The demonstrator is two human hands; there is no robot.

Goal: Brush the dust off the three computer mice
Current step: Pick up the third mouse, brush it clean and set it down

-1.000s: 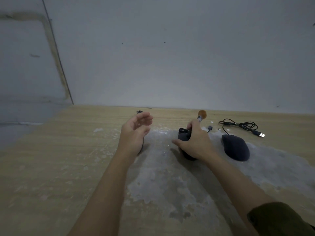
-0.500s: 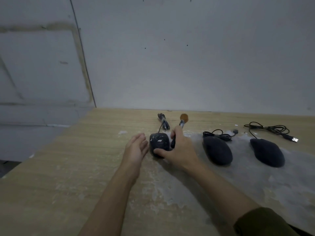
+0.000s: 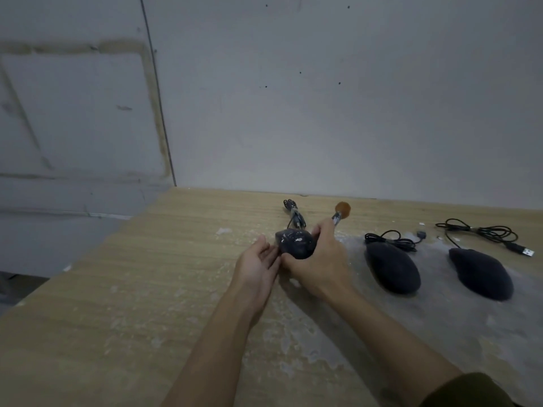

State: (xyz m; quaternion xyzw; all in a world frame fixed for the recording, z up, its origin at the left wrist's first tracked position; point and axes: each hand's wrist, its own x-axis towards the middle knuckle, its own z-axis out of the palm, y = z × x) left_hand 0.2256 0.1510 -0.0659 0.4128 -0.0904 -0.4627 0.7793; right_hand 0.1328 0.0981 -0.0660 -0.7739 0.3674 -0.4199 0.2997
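Note:
Three dark computer mice lie on a wooden table. The left mouse carries white dust specks and sits between my hands. My right hand grips a brush with its orange bristle head pointing away from me, while its thumb and fingers also clasp this mouse from the right. My left hand is cupped, fingers apart, against the mouse's left side. The middle mouse and the right mouse rest untouched further right.
A bundled cable trails behind the left mouse. Coiled cables and a USB plug lie behind the other two. A pale dusty patch covers the table's right half. The wall stands close behind; the table's left edge drops off.
My view swung left from the middle mouse to the left one. My right hand, still with the brush, moved onto the left mouse, and my left hand closed in beside it.

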